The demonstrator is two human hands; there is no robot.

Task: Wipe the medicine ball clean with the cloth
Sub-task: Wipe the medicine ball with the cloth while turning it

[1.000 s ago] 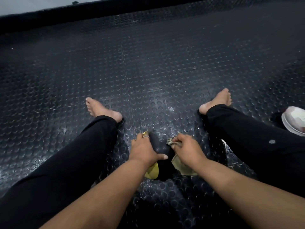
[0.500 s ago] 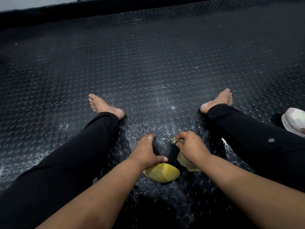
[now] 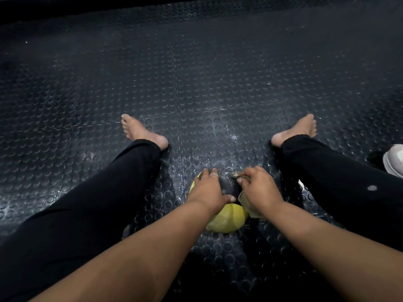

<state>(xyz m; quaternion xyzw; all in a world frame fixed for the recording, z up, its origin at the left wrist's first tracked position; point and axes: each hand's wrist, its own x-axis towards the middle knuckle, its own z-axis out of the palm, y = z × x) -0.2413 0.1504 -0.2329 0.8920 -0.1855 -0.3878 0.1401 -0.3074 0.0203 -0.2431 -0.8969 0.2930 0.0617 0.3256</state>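
On the studded black rubber floor (image 3: 196, 79), between the person's spread legs, sat the medicine ball (image 3: 226, 219), yellow and black panels, right on the mat. The head view was all there was, looking down past both forearms. The left hand (image 3: 208, 191) lay flat over the ball's top, fingers spread and straight, thumb stretched toward the black panel, a ring on one finger. The right hand (image 3: 258, 188) was curled round a bunched greenish cloth (image 3: 245, 202) and pressing it onto the ball's right side, a scrap of it poking out past the fingers. A white shoe (image 3: 393, 160) sat at the right edge, beside the right leg.
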